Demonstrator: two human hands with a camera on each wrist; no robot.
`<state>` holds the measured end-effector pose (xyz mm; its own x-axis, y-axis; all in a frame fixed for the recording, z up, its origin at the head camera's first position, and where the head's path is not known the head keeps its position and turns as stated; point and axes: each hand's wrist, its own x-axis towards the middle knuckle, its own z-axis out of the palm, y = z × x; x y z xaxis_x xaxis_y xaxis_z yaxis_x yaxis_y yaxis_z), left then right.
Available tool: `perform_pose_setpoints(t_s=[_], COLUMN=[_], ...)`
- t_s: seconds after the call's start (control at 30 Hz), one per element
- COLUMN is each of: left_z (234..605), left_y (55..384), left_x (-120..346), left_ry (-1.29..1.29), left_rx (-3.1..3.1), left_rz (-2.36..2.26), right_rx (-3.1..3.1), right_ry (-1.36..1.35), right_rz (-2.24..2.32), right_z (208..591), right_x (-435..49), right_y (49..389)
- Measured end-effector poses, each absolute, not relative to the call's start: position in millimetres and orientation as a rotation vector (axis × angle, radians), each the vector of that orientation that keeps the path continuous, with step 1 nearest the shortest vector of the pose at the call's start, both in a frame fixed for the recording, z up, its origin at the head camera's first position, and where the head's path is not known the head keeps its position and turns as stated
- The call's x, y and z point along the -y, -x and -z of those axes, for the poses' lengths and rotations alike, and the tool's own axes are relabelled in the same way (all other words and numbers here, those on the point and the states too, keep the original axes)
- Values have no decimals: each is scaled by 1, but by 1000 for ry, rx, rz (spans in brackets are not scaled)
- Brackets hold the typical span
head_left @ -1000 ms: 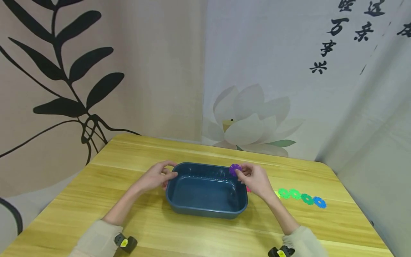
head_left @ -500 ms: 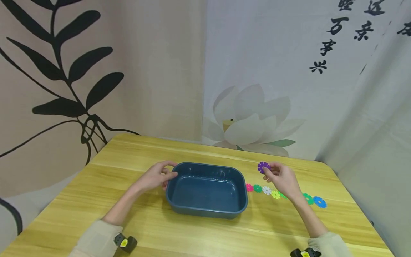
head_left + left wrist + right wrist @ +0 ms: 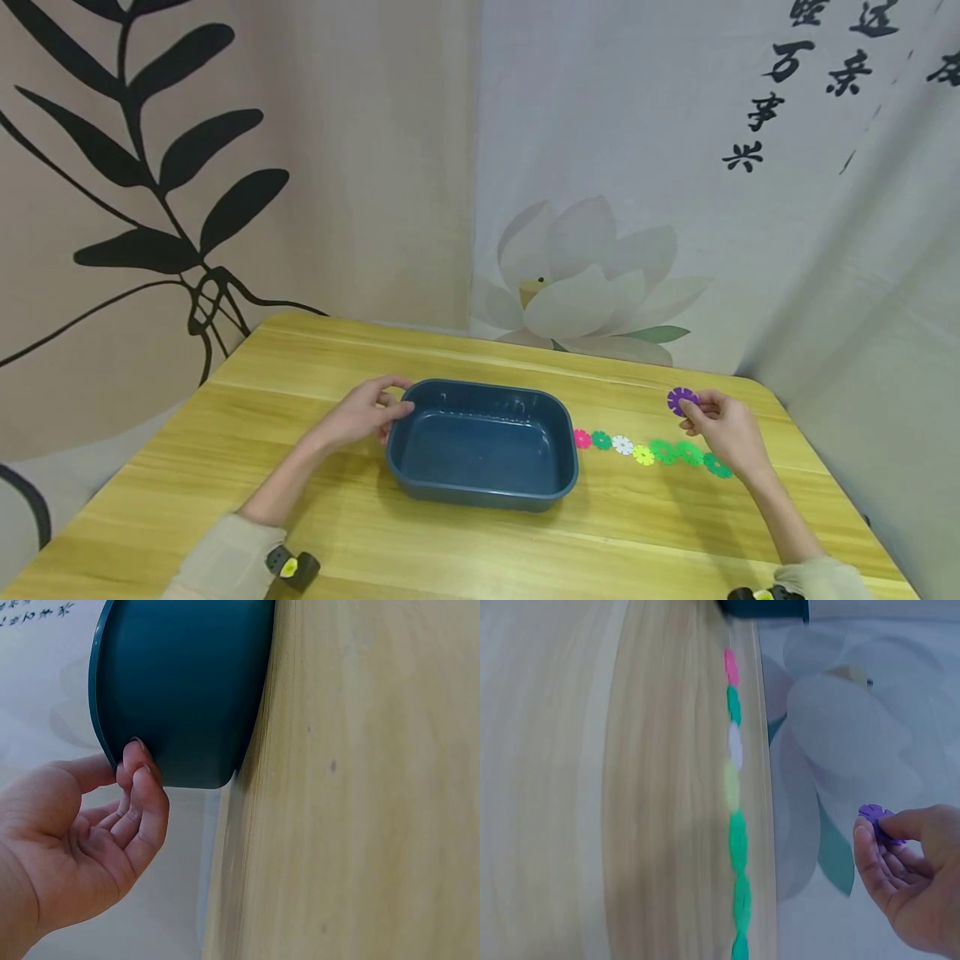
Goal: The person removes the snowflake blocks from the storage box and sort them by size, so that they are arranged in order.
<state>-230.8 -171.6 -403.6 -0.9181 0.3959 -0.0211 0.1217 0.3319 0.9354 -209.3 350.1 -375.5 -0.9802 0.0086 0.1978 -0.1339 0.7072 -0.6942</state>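
Note:
A dark blue rectangular basin (image 3: 480, 492) stands on the table, its inside bare. At its left end my left hand (image 3: 367, 412) pinches the rim; in the left wrist view the thumb and fingers of that hand (image 3: 97, 832) grip the basin's edge (image 3: 187, 690). Over the right part of the table my right hand (image 3: 726, 429) holds a purple notched plastic disc (image 3: 681, 402) between thumb and fingertips. The right wrist view shows the purple disc (image 3: 877, 823) raised above the tabletop.
A row of similar discs runs right from the basin: pink (image 3: 582, 439), dark green (image 3: 601, 440), white (image 3: 622, 445), yellow (image 3: 643, 454), then several green ones (image 3: 689, 453). The right forearm covers the row's far end. A printed curtain (image 3: 375, 167) hangs behind the wooden table (image 3: 360, 533).
My right hand has carried the purple disc from the basin's right rim rightward over the row of discs, and its arm now hides the blue disc. The left hand and basin stay put.

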Motion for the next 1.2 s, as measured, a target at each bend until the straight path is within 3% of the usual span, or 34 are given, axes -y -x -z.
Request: perform_pose_setpoints(t_s=[0.77, 1.0, 1.2], left_z=[404, 404, 404], left_y=[232, 232, 233], left_x=[171, 172, 172], left_ry=[-485, -482, -476], left_rx=[-2365, -2355, -2349], left_rz=[-1613, -1619, -1622], right_rx=[2844, 2873, 2935], right_ry=[218, 388, 443], right_rz=[-1078, -1265, -1099], right_z=[400, 410, 419], right_x=[-466, -489, -499], right_y=[189, 184, 181])
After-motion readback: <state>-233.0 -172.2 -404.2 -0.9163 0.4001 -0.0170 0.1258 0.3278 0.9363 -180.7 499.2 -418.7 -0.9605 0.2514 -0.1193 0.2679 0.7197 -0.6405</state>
